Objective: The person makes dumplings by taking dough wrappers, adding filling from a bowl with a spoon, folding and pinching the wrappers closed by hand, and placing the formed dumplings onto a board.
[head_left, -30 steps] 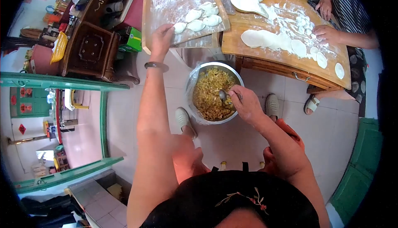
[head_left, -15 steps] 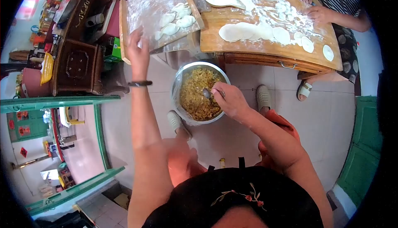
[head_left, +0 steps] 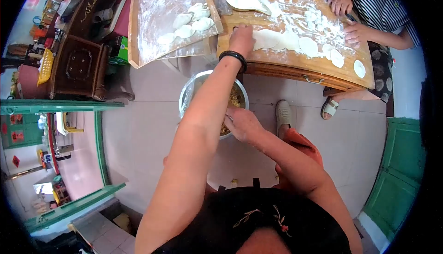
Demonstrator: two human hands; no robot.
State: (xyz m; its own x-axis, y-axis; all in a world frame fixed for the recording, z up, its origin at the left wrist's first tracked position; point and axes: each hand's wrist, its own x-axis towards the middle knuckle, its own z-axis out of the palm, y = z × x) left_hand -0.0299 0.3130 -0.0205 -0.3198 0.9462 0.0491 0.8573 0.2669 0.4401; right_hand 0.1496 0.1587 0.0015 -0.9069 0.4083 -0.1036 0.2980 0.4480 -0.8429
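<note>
Thin dough wrappers [head_left: 290, 40] overlapping on a floury wooden tabletop [head_left: 286, 56], left hand [head_left: 242, 39] curled at their left end (cannot tell its grip), right hand [head_left: 244, 123] clasping a spoon [head_left: 229, 117] over a metal bowl [head_left: 245, 93] of filling, tiled floor [head_left: 263, 166], green door [head_left: 401, 157].

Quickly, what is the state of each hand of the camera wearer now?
Left hand: at the row of dumpling wrappers; whether it grips one cannot be told.
Right hand: closed on a spoon, mostly hidden, over the metal bowl.
</note>
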